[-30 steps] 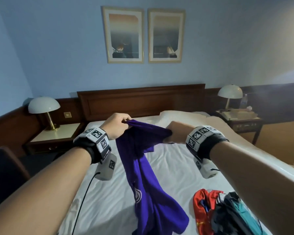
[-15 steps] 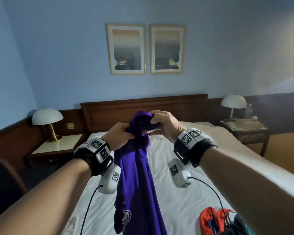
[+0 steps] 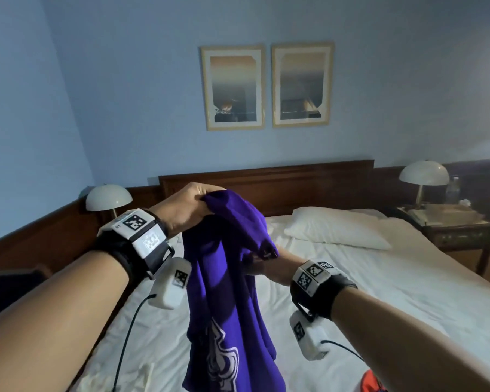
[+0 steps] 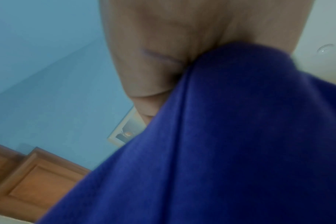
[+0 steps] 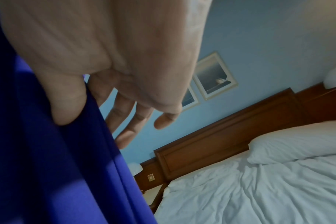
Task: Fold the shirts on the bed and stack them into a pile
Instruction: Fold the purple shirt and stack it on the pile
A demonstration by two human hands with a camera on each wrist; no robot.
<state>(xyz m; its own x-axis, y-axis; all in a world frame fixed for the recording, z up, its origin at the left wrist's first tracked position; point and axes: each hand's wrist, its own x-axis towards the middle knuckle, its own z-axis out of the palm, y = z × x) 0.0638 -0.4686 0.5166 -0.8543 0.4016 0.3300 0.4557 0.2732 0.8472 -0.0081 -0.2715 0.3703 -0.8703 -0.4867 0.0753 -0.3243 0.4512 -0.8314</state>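
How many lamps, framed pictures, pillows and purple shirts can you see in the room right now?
Lamps: 2, left of the bed and right of it
Framed pictures: 2, and
Pillows: 1
Purple shirts: 1, gripped at the top by the left hand, with the right hand lower down against the cloth
Total: 6

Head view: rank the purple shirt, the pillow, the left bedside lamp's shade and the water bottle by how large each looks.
1. purple shirt, though it hangs close to the camera, which inflates it.
2. pillow.
3. left bedside lamp's shade.
4. water bottle, smallest, far back on the right nightstand.
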